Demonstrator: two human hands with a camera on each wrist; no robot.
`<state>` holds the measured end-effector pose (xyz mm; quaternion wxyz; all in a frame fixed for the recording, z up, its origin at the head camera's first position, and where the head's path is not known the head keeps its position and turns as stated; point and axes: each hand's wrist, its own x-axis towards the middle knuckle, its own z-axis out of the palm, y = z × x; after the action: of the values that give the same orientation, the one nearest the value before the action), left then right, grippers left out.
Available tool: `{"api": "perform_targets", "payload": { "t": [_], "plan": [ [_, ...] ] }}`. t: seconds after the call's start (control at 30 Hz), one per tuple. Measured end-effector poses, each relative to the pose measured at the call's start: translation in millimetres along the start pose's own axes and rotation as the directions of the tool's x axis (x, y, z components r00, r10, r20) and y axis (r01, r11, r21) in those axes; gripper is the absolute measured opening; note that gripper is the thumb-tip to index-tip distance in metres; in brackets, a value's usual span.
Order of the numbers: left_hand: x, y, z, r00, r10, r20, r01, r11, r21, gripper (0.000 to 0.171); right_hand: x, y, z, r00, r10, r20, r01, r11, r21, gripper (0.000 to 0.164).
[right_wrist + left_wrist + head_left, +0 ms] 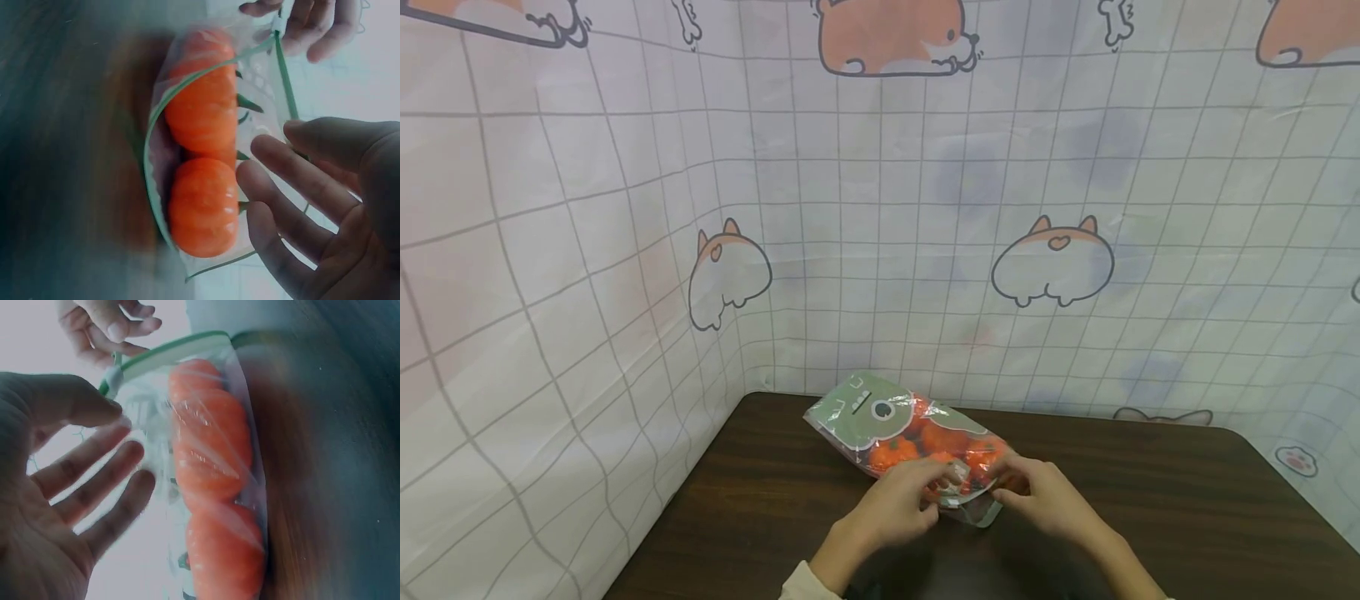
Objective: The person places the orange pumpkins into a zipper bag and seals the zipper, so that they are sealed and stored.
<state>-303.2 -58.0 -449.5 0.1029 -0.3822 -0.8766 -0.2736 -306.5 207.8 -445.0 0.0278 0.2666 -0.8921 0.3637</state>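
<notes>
A clear plastic zip bag (857,412) with a green cartoon face lies slanted on the table. Several small orange pumpkins (203,206) with green stems fill it. Its green-edged mouth gapes towards the person in the right wrist view. My left hand (895,504) pinches the bag's edge between thumb and index finger, beside a whitish zip slider (279,24); its other fingers are spread. At the other side of the mouth, my right hand (1045,500) holds the upper rim by thumb and index finger, other fingertips close to the pumpkin stems.
The dark brown wooden table (1150,500) reaches back to a white grid-patterned curtain (880,183) with cartoon dogs. Another stretch of curtain (550,275) runs along the left side of the table.
</notes>
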Motion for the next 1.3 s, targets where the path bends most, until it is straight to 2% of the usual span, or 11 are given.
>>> {"api": "perform_targets", "payload": {
  "t": [0.1, 0.23, 0.33, 0.43, 0.63, 0.73, 0.83, 0.93, 1.13, 1.3],
  "plan": [
    [0.1, -2.7, 1.9, 0.999, 0.008, -0.044, -0.001, 0.987, 0.161, 0.025, -3.2, 1.5, 0.7, 0.999, 0.024, -0.025, -0.024, 1.000, -0.012, 0.022],
    [0.0, -6.8, 6.3, 0.996, 0.046, -0.083, -0.016, 0.943, 0.333, 0.015, -5.7, 3.5, 0.9, 0.998, 0.039, -0.041, -0.039, 0.999, -0.009, 0.022],
    [0.3, -9.6, 10.1, 0.993, 0.065, -0.096, -0.020, 0.912, 0.411, 0.014, -6.6, 5.2, 1.0, 0.997, 0.066, -0.043, -0.066, 0.998, 0.002, 0.022],
    [-0.1, -12.1, 13.7, 0.993, 0.060, -0.102, -0.007, 0.892, 0.452, 0.016, -7.1, 6.9, 0.9, 0.995, 0.095, -0.040, -0.095, 0.995, 0.015, 0.022],
    [-1.8, -11.9, 14.7, 0.997, 0.031, -0.074, 0.009, 0.874, 0.486, 0.023, -7.3, 7.6, -0.6, 0.993, 0.116, -0.038, -0.114, 0.992, 0.049, 0.020],
    [-1.2, -12.0, 14.7, 0.996, 0.042, -0.073, 0.000, 0.865, 0.503, 0.024, -7.3, 7.4, -1.7, 0.989, 0.138, -0.049, -0.135, 0.989, 0.064, 0.020],
    [-0.2, -11.7, 15.0, 0.993, 0.064, -0.099, -0.006, 0.865, 0.501, 0.017, -7.5, 7.6, -2.6, 0.986, 0.156, -0.064, -0.151, 0.986, 0.072, 0.019],
    [0.4, -11.0, 14.7, 0.990, 0.074, -0.122, -0.006, 0.876, 0.482, 0.012, -7.4, 8.0, -2.5, 0.983, 0.161, -0.087, -0.157, 0.987, 0.044, 0.017],
    [0.1, -11.2, 13.2, 0.987, 0.079, -0.141, -0.009, 0.897, 0.443, 0.009, -9.0, -0.4, -1.4, 0.988, 0.082, -0.128, -0.089, 0.995, -0.054, 0.013],
    [-0.5, -11.5, 12.7, 0.985, 0.070, -0.159, 0.010, 0.891, 0.454, 0.010, -9.2, -6.2, 2.6, 0.997, -0.038, -0.067, 0.033, 0.996, -0.080, 0.014]
  ]
}}
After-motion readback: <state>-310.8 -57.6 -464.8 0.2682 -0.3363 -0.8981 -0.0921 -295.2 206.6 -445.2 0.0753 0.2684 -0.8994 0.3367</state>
